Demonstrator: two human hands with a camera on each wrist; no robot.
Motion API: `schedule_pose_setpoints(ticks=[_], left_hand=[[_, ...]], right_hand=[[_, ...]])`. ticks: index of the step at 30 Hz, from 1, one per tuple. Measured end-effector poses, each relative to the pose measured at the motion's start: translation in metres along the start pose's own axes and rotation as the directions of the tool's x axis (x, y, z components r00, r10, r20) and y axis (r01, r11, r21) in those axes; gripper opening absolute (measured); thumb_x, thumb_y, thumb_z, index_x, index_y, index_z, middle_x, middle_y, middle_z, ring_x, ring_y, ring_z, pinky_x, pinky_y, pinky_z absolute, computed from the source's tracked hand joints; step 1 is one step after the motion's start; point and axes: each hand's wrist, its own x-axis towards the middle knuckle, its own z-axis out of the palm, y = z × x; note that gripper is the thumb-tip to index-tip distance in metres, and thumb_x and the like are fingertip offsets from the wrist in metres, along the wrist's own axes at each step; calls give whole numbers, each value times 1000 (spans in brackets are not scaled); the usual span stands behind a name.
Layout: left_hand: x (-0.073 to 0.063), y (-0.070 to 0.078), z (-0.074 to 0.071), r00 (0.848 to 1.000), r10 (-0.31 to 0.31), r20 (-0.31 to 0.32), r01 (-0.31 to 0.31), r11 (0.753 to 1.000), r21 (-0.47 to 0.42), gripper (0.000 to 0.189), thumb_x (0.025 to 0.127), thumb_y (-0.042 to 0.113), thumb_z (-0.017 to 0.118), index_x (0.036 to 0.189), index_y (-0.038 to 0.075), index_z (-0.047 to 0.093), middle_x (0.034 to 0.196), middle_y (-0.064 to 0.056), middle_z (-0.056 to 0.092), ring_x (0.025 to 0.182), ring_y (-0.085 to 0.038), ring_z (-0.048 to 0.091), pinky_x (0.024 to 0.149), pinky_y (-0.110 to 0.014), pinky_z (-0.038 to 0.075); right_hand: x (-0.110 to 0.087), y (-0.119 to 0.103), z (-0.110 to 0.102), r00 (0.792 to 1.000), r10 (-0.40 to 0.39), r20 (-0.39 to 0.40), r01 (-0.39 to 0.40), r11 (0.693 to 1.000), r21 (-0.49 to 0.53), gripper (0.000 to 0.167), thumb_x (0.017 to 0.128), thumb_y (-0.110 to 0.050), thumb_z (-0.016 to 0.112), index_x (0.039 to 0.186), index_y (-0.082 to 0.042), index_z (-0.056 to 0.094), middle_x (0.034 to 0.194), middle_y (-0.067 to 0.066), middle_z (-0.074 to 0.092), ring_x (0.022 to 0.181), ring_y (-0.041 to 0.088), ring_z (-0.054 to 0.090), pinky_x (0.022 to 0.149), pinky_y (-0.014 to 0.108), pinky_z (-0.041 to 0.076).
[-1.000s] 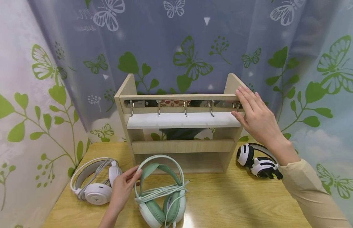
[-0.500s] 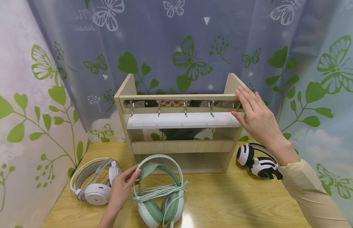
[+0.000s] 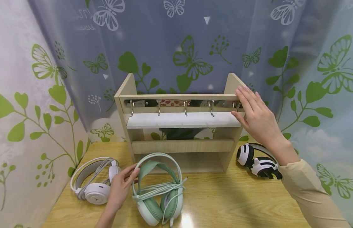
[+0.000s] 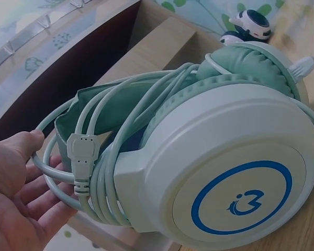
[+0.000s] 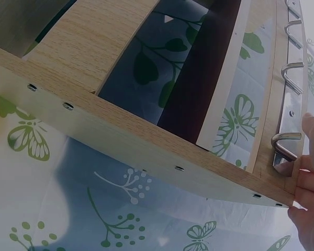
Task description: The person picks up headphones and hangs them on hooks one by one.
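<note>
My left hand point(image 3: 121, 186) pinches the headband of mint-green and white headphones point(image 3: 148, 212) at its left side, thumb in front. Their pale green cable is bundled across the headband, below my fingers. In the left wrist view, the white ear cup point(image 4: 240, 172) with a blue ring logo faces the camera. The headphones hang upright in front of a wooden rack point(image 3: 182, 147). My right hand point(image 3: 259, 118) rests on the rack's upper right corner with its fingers straight, over the last metal hook point(image 5: 285, 146) of the row.
White headphones point(image 3: 97, 193) with a grey cable lie left on the wooden table point(image 3: 236, 205). Black-and-white headphones point(image 3: 263, 166) lie right of the rack. Several hooks point(image 3: 185, 109) line the rack's top board, above a white shelf point(image 3: 182, 120). A patterned curtain point(image 3: 153, 38) stands behind.
My left hand has shifted the mint-green headphones slightly up and to the left. My right hand has stayed at the rack's corner.
</note>
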Motion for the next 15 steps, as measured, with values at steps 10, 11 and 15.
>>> schedule_pose_setpoints(ticks=[10, 11, 15], left_hand=[[4, 3, -3, 1000, 18, -4, -18, 999, 41, 39, 103, 20, 62, 133, -4, 63, 124, -20, 69, 93, 0, 69, 78, -29, 62], [4, 3, -3, 1000, 21, -4, -21, 999, 44, 39, 103, 20, 62, 133, -4, 63, 124, -20, 69, 93, 1, 69, 78, -28, 62], [5, 5, -4, 999, 31, -9, -31, 998, 57, 39, 103, 21, 62, 133, -4, 63, 125, -21, 69, 94, 1, 69, 78, -26, 62]], right_hand=[[0, 1, 0, 1000, -5, -9, 5, 1000, 5, 72, 108, -53, 32, 154, 3, 38, 158, 20, 39, 148, 34, 35, 126, 45, 20], [0, 1, 0, 1000, -6, -9, 6, 1000, 6, 72, 108, -53, 32, 154, 3, 38, 158, 20, 39, 148, 35, 35, 126, 45, 20], [0, 1, 0, 1000, -6, -9, 6, 1000, 5, 72, 108, -53, 32, 154, 3, 38, 158, 20, 40, 147, 35, 36, 126, 45, 20]])
